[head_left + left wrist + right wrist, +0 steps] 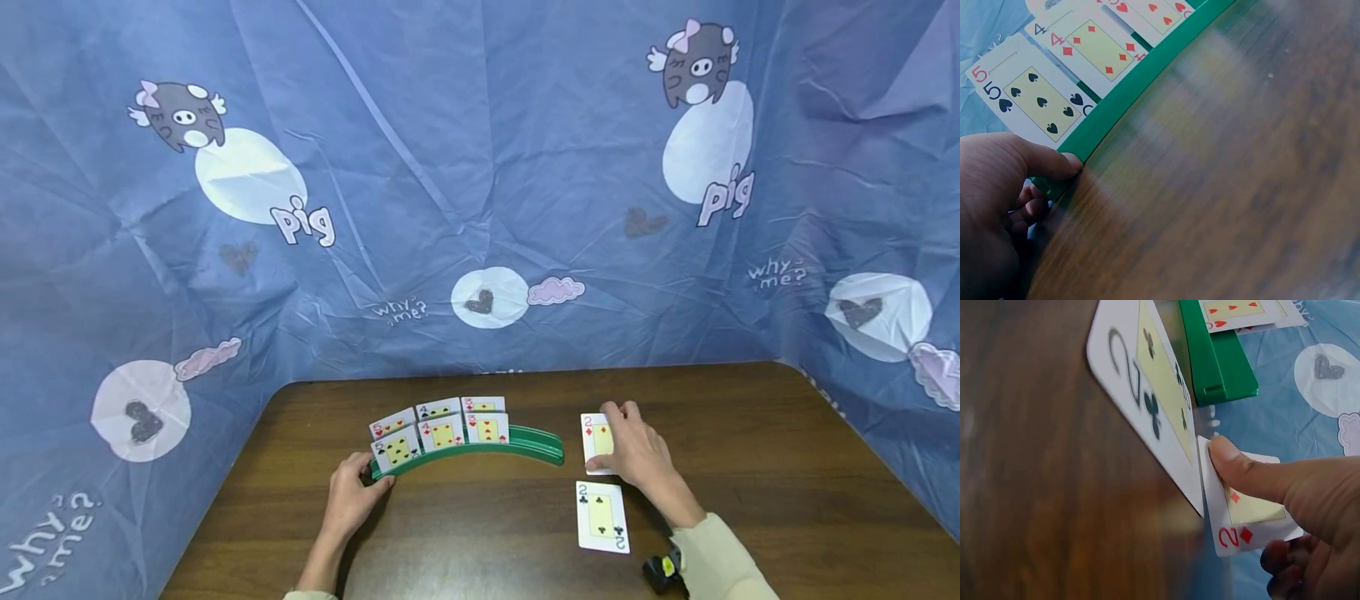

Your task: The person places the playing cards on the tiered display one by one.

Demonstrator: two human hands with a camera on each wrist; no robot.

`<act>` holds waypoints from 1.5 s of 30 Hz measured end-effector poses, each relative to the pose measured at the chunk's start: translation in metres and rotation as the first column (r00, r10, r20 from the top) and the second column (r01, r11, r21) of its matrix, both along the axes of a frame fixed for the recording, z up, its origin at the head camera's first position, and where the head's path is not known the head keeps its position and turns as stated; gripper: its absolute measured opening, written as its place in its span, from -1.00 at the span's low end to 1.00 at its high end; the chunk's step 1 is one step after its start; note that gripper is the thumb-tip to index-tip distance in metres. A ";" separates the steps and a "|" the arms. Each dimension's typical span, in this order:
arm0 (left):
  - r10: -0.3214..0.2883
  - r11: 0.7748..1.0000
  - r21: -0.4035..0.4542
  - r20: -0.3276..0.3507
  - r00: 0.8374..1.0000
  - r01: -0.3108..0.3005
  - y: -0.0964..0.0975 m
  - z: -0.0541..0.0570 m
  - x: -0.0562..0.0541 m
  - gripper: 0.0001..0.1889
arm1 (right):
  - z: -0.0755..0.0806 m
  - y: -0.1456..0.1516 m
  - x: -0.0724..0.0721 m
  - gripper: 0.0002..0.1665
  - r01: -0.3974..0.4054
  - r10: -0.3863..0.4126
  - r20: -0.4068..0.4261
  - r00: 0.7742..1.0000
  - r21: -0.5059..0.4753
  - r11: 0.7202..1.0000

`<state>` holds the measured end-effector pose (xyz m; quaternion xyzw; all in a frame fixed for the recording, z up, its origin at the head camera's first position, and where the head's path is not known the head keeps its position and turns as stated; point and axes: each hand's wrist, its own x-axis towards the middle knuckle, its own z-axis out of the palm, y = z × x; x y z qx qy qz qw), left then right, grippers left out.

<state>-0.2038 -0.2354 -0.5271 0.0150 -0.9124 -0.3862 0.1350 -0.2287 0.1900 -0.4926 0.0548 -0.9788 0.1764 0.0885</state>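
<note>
My left hand (352, 496) grips the left end of a curved green card holder (536, 444), its thumb on the front edge. Playing cards stand in two rows in the holder: the five of spades (1041, 100), four of diamonds (1094, 47) and three of hearts (487, 429) in front, others partly hidden behind them. To the right of the holder, my right hand (641, 450) pinches the two of diamonds (1222, 540), its thumb over one edge and part of the face covered. Nearer to me lies the two of clubs (601, 518), face up on the table.
The brown wooden table (480, 533) carries all of this. A blue printed cloth (420, 167) hangs behind the table and along both sides. A small black device (660, 573) sits by my right sleeve (720, 558). The holder's right end bears no cards.
</note>
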 end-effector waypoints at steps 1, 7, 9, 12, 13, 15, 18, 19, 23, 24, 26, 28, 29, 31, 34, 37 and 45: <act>0.001 1.000 0.000 -0.002 1.000 -0.001 0.000 0.000 0.000 -0.70 | 0.001 0.001 0.001 -0.01 -0.005 0.005 -0.008 1.000 -0.009 1.000; 0.002 1.000 0.002 0.008 1.000 -0.002 0.000 0.001 0.000 -0.69 | 0.005 0.009 0.007 -0.36 -0.038 0.035 -0.076 0.996 -0.049 0.998; 0.001 1.000 0.004 0.018 1.000 -0.001 0.000 0.000 -0.001 -0.69 | 0.006 0.012 0.009 -0.43 -0.056 0.050 -0.102 0.994 -0.058 0.997; 0.002 1.000 0.007 0.023 1.000 -0.002 -0.001 0.000 -0.001 -0.71 | 0.008 0.016 0.013 -0.50 -0.075 0.065 -0.127 0.990 -0.076 0.994; 0.001 1.000 0.006 0.021 1.000 -0.001 -0.001 0.000 -0.001 -0.71 | 0.009 0.017 0.014 -0.52 -0.080 0.068 -0.135 0.988 -0.082 0.993; 0.001 1.000 0.006 0.015 1.000 -0.001 -0.001 0.000 -0.001 -0.72 | 0.012 0.019 0.015 -0.56 -0.089 0.075 -0.153 0.985 -0.088 0.992; 0.004 1.000 0.007 0.017 1.000 -0.004 -0.001 0.000 -0.001 -0.72 | 0.017 0.022 0.016 -0.62 -0.114 0.094 -0.188 0.978 -0.097 0.989; 0.005 1.000 0.007 0.021 1.000 -0.006 -0.001 0.000 -0.001 -0.72 | 0.019 0.022 0.016 -0.63 -0.123 0.101 -0.194 0.976 -0.104 0.987; 0.011 1.000 0.005 0.038 0.999 -0.011 -0.002 0.000 -0.001 -0.69 | 0.030 0.023 0.016 -0.70 -0.148 0.118 -0.212 0.970 -0.132 0.980; 0.010 1.000 0.004 0.042 0.999 -0.010 -0.002 0.000 -0.001 -0.68 | 0.033 0.023 0.015 -0.71 -0.149 0.119 -0.210 0.970 -0.138 0.979; 0.010 1.000 0.004 0.046 0.999 -0.010 -0.002 0.000 -0.001 -0.68 | 0.040 0.022 0.015 -0.73 -0.153 0.120 -0.213 0.970 -0.145 0.977; 0.010 1.000 0.002 0.047 0.999 -0.010 -0.002 -0.001 -0.001 -0.67 | 0.047 0.020 0.014 -0.74 -0.155 0.122 -0.206 0.971 -0.155 0.976; 0.009 1.000 0.002 0.047 0.999 -0.009 -0.002 -0.001 -0.001 -0.67 | 0.051 0.019 0.013 -0.75 -0.158 0.123 -0.207 0.971 -0.162 0.974; 0.009 1.000 0.002 0.043 0.999 -0.009 -0.002 -0.001 -0.001 -0.67 | 0.058 0.016 0.011 -0.77 -0.167 0.128 -0.210 0.969 -0.175 0.970; 0.009 1.000 -0.001 0.041 0.999 -0.009 -0.002 -0.001 -0.001 -0.68 | 0.068 0.011 0.010 -0.80 -0.178 0.135 -0.210 0.968 -0.200 0.964; 0.009 1.000 0.000 0.042 0.999 -0.009 -0.001 -0.001 -0.001 -0.67 | 0.076 0.006 0.008 -0.82 -0.182 0.139 -0.204 0.969 -0.213 0.960; 0.003 1.000 0.003 0.044 0.999 -0.003 0.000 0.001 -0.001 -0.67 | 0.091 -0.010 0.000 -0.85 -0.222 0.173 -0.214 0.961 -0.229 0.948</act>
